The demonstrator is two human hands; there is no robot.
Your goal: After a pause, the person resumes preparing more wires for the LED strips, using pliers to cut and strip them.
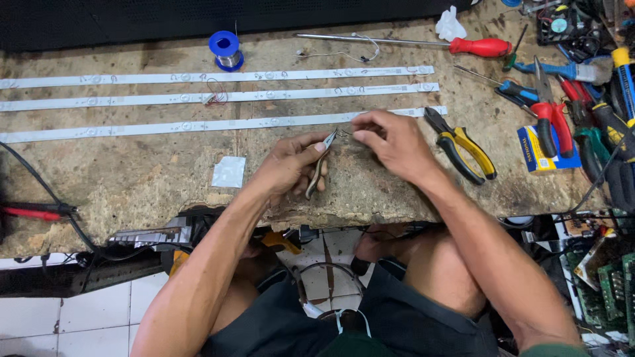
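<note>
Where the frame's lower half shows the seated person's dark shorts, bare knees and white floor tiles, two forearms rise toward the middle of the picture. The left hand (291,168), just left of centre, is closed around the handles of small pliers (320,165), whose tip points up and right. The right hand (390,142), just right of centre, has its fingertips pinched on a thin bit of wire (345,133) that meets the pliers' tip; it is too small to tell more. The two hands are close together, almost touching, above the near edge of a worn, stained wooden workbench (132,178).

Left of the hands a small white square packet (229,172) lies flat on the bench. Right of them rest yellow-handled pliers (463,147). At the far left edge lies a red probe (30,213) with a black cable.

Behind the hands three long white LED strips (198,123) run side by side across the bench from the left edge to right of centre; the nearest passes just beyond the fingertips. Farther back stand a blue spool of solder (226,50) and a long red-handled screwdriver (410,43). The upper right holds a heap of red, blue and green-handled tools (562,99).
</note>
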